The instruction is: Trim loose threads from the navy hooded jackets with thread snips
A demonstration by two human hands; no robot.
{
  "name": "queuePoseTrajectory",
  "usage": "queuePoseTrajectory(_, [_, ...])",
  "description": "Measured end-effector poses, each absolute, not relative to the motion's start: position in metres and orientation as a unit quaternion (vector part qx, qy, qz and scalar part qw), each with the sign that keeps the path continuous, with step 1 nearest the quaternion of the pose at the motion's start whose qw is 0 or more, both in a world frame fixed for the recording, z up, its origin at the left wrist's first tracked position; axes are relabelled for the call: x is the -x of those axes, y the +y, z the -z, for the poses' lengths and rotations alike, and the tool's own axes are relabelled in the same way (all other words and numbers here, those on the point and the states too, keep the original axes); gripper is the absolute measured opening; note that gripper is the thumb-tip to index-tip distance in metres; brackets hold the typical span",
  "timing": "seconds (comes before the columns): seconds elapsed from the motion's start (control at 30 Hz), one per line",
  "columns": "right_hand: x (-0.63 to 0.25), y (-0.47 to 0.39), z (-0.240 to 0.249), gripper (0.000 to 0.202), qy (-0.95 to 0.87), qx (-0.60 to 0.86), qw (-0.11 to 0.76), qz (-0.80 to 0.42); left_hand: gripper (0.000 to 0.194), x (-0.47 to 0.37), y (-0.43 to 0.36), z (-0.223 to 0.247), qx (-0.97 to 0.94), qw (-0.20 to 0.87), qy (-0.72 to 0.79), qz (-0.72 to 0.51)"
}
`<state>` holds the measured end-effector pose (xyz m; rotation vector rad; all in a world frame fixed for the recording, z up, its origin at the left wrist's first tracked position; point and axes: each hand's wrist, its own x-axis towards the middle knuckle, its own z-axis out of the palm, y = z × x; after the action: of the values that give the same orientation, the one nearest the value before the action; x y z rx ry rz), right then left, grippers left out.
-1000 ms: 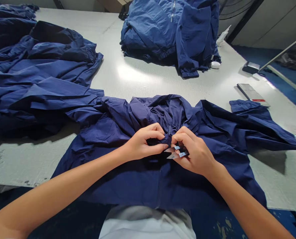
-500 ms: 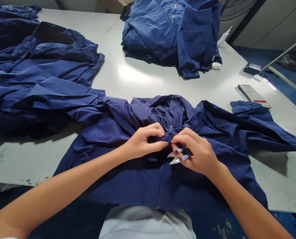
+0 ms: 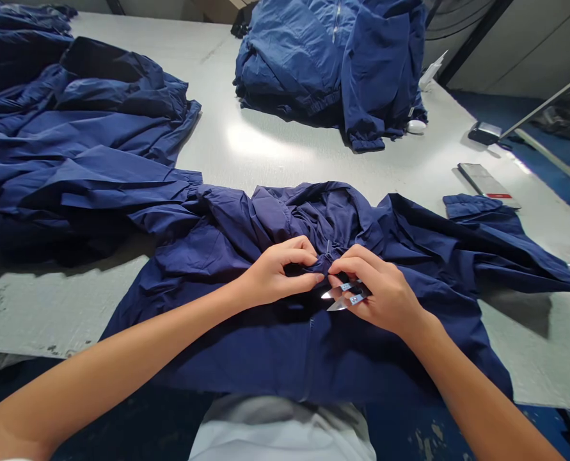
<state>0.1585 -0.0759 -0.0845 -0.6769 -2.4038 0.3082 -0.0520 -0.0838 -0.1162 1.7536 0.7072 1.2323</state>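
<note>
The left hand (image 3: 275, 276) was nearly closed, thumb and forefinger slightly apart with a fold of the jacket (image 3: 246, 352) between them. The right hand (image 3: 387, 293) had its thumb and forefinger closed on the same cloth, just beside the left fingertips. Its other fingers curled round the snips (image 3: 356, 298), whose two blades stood apart and pointed toward the left hand; tucked there, they seemed to leave the fingertips free for the cloth. The two pinches sat close together, probably to keep that small stretch of collar steady between them.

The jacket lay under and around both hands, its body spread on the near side of the grip and its hood bunched just beyond, which left the neck opening in easy reach. One sleeve ran out to the right of the grip. On the table (image 3: 217, 150), more garments (image 3: 97, 134) lay to the left, a pile (image 3: 289, 70) well beyond, and a flat pack (image 3: 483, 180) beyond the right sleeve.
</note>
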Motion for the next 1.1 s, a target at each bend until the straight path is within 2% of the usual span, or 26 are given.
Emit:
queuePoseTrajectory(0.27, [-0.1580, -0.0767, 0.0846, 0.001, -0.911, 0.264, 0.288, -0.130, 0.013, 0.0517, -0.0841, 0.1172, -0.709, 0.421, 0.278, -0.492])
queuePoseTrajectory(0.53, [-0.1545, -0.0776, 0.0840, 0.008, -0.908, 0.269, 0.284, -0.149, 0.012, 0.0518, -0.0843, 0.1145, -0.709, 0.432, 0.287, -0.478])
queuePoseTrajectory(0.83, [-0.1506, -0.0800, 0.0873, 0.008, -0.914, 0.275, 0.276, -0.116, 0.012, 0.0513, -0.0845, 0.1145, -0.705, 0.439, 0.291, -0.475])
queuePoseTrajectory(1.1, [-0.1504, -0.0796, 0.0877, 0.011, -0.906, 0.277, 0.278, -0.155, 0.012, 0.0513, -0.0849, 0.1146, -0.708, 0.435, 0.284, -0.479])
